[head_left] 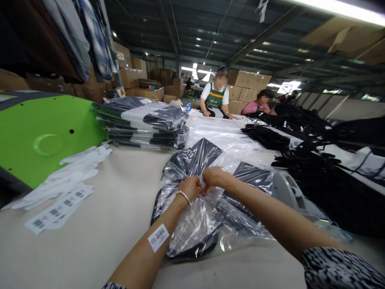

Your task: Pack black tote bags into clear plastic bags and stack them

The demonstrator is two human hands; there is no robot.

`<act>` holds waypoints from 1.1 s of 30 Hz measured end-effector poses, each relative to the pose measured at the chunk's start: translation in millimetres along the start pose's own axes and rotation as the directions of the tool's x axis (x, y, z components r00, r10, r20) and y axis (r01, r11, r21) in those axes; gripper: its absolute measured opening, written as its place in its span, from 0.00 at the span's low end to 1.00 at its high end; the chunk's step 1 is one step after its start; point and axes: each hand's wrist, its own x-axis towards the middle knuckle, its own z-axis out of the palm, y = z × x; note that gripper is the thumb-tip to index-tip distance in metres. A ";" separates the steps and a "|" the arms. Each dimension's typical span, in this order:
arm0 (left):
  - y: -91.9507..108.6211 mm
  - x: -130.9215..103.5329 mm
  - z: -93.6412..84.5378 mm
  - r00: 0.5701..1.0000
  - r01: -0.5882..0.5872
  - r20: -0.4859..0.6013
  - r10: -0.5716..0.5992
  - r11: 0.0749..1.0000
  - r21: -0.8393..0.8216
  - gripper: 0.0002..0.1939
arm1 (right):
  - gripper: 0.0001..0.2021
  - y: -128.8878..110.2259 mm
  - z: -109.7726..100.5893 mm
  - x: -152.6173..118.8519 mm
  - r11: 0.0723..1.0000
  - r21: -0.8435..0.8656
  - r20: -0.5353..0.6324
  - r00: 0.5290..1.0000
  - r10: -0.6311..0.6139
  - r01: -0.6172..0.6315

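Note:
A clear plastic bag (pixel 192 228) with a dark and grey folded item inside lies on the table in front of me. My left hand (pixel 190 187) pinches the film near the bag's middle, with the fingers closed. Beside it, almost touching, my right hand (pixel 213 178) is closed on the same bunched film, fingertips pointing down. Exactly what sits between the fingertips is partly hidden. A white barcode sticker (pixel 158 237) is stuck to my left forearm, below a bracelet (pixel 184 197) at the wrist.
Left lie white gloves (pixel 69 172) and barcode label strips (pixel 58 210) by a green machine panel (pixel 51 134). Bagged goods are stacked (pixel 144 124) behind. A grey tape dispenser (pixel 290 192) and black garments (pixel 327 188) are right. Two co-workers (pixel 216 98) are across the table.

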 end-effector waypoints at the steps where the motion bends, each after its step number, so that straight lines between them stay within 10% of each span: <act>1: 0.6 -0.2 -0.5 1.000 0.001 0.001 -0.001 1.000 -0.004 0.05 | 0.18 6.0 -1.9 -3.0 1.000 -0.014 -0.050 0.999 -0.003 0.003; 10: -0.1 -0.1 -2.0 1.000 0.011 0.008 -0.011 0.999 -0.036 0.04 | 0.48 71.1 51.6 -25.0 0.981 0.187 -0.475 0.879 0.046 0.049; 17: -3.0 5.1 1.7 1.000 0.002 0.026 0.000 0.998 -0.065 0.05 | 0.50 62.4 67.1 -21.8 0.936 0.339 -0.568 0.814 0.120 0.098; 25: 3.9 -31.9 -30.3 0.999 0.041 -0.029 -0.039 0.997 0.064 0.12 | 0.54 52.1 89.3 -11.7 0.912 0.409 -0.444 0.865 0.234 -0.037; 33: -2.2 -66.7 -16.8 0.990 0.139 -0.051 -0.131 0.965 0.223 0.10 | 0.50 44.2 62.4 -38.4 0.848 0.530 -0.510 0.807 0.298 0.022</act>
